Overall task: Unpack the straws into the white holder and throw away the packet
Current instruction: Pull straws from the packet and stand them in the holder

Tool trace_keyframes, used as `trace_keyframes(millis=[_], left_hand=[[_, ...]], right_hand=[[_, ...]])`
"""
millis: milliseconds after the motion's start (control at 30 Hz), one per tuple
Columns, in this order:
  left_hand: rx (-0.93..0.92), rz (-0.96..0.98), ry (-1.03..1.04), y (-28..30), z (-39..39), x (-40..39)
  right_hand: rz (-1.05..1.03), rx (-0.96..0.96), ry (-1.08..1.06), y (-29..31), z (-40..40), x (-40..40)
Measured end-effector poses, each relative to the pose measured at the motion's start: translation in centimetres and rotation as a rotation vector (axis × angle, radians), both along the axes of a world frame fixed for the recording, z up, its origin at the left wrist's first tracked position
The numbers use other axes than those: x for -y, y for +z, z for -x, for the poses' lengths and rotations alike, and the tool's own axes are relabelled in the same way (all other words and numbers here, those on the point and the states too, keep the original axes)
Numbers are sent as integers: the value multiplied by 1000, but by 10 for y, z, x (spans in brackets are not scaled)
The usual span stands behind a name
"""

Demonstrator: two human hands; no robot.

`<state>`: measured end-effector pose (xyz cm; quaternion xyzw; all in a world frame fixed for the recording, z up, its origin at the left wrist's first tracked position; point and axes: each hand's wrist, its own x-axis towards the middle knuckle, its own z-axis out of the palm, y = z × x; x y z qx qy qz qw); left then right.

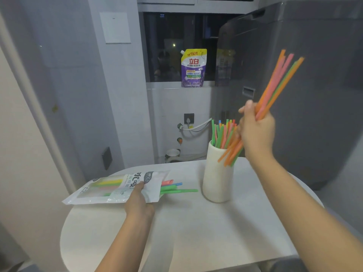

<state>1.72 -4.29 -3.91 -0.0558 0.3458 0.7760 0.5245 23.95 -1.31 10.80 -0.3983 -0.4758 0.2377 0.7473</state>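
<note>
Plastic packet (pixel 117 188), flat on worktop (pixel 196 232), left hand (pixel 138 201) pinching its open end; loose straws (pixel 172 187) could roll off. White holder (pixel 218 173), part filled. Right hand (pixel 257 132), grip closed round tilted straw bundle (pixel 275 89); low ends may miss the rim or tip it.

Right hand (pixel 256 132) raised above the white table (pixel 196 232), gripping a tilted bundle of orange, pink and green straws (pixel 275 85) whose lower ends cross in front of the white holder (pixel 217 179). The holder stands upright on the table with more straws (pixel 221 134) inside. Left hand (pixel 138 201) pinches the open end of the packet (pixel 117 188) lying on the table; several loose straws (pixel 174 188) protrude from its mouth toward the holder.
</note>
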Motion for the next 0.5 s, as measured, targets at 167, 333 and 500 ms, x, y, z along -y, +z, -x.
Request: trace_keyframes(millis=[167,333,500], left_hand=[[8,-4,-15,0,1,0],[15,-18,-24,1,1,-1],[-3,-23,-19,0,0,-2]], right_hand=[[23,-178,71,40,1,-19],[10,-168,78,47,5,-30],[-5,26,23,42,11,-38]])
